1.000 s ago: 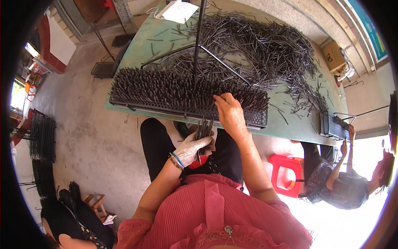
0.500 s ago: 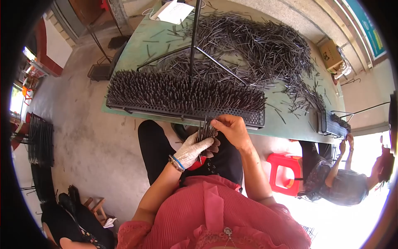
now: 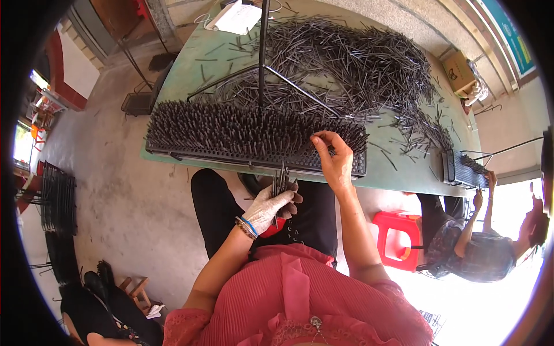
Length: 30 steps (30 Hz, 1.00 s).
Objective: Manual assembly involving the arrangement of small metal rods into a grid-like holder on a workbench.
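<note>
My left hand (image 3: 266, 209), in a whitish glove, is closed round a bundle of thin black strips (image 3: 281, 182) that stand upright in front of the table edge. A long broom head (image 3: 340, 163) lies along the table's near side; its black perforated base is thick with upright dark bristles (image 3: 231, 130), and a row of bare holes runs along the near edge. My bare right hand (image 3: 336, 161) is over the right part of this head, thumb and forefinger pinched at the bristles. Whatever is between those fingertips is lost against the dark bristles.
Loose black strips (image 3: 369, 63) lie heaped across the green table (image 3: 410, 170). A thin black handle (image 3: 262, 57) with side braces rises from the head. To the right, another person (image 3: 487, 248) works on a similar piece (image 3: 464, 170) near a red stool (image 3: 398, 239).
My right hand has moved from the bundle up and away to the bristles on the broom head. The left hand still holds the strips, slightly lower.
</note>
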Each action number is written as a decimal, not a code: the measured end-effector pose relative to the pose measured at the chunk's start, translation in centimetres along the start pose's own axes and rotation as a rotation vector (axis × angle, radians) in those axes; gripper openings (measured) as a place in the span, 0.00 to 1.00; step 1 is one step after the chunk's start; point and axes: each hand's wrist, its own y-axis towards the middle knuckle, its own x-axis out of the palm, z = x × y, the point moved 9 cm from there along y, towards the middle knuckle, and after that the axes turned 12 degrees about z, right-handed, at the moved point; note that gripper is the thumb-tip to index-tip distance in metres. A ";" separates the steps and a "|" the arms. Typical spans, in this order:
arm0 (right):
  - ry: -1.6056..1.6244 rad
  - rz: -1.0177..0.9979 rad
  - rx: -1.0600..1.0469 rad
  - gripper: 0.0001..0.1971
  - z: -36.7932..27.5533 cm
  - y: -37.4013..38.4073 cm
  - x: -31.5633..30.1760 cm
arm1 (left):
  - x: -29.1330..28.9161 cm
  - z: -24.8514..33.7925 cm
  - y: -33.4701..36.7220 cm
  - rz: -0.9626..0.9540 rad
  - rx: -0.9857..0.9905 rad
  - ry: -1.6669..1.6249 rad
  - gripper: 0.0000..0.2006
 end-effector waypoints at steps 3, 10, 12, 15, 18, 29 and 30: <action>-0.096 -0.029 -0.155 0.06 -1.9 0.3 -0.3 | -0.2 -0.3 0.2 0.001 -0.006 0.002 0.12; -0.046 -0.036 -0.053 0.07 0.2 -0.2 0.2 | -0.2 -0.4 0.1 0.000 -0.031 -0.020 0.12; 0.099 -0.002 0.081 0.08 1.3 -0.5 0.4 | -0.3 -0.4 0.2 0.004 -0.027 -0.020 0.12; 0.143 0.052 0.143 0.08 1.4 -0.7 0.0 | -0.3 -0.5 0.2 0.007 -0.020 -0.026 0.12; 0.087 0.084 0.087 0.07 1.9 -1.2 0.1 | -0.4 -0.4 0.2 0.005 -0.022 -0.025 0.12; -0.068 0.286 0.103 0.07 1.7 -2.1 -1.2 | -0.5 0.2 -0.4 0.018 -0.013 -0.011 0.12; -0.082 0.302 0.070 0.07 1.4 -2.1 -1.4 | -0.5 0.2 -0.4 0.019 -0.015 -0.007 0.12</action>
